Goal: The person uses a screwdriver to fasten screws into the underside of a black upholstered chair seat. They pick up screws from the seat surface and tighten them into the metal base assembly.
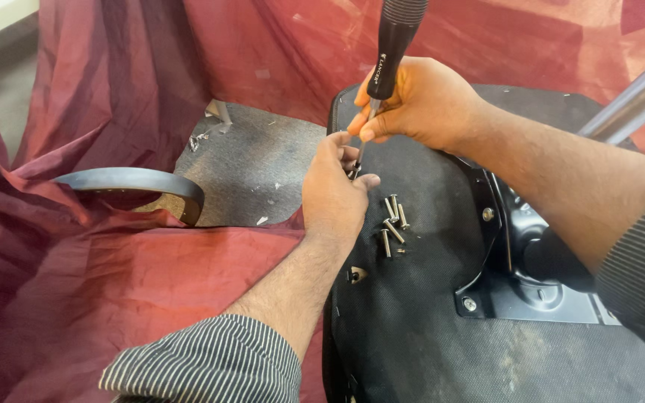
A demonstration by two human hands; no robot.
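Nearest, the striped sleeve leads to the left hand [335, 195], fingers pinching at the screwdriver [382, 82] tip on the upturned chair seat [412, 313]. The right hand [419, 101] grips its near-upright shaft just above. Loose screws [393, 224] lie just right of the left hand.

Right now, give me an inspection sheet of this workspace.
Surface: upturned black chair seat, metal bracket bolted on.
Job's things: screwdriver, tip at the seat's edge; loose screws lying on the seat.
Clutter: curved grey armrest on red cloth.
Hands: right hand grips the screwdriver; left hand pinches at its tip.
Cables: nothing seen.
Surroundings: grey carpet with small scraps; chrome tube.
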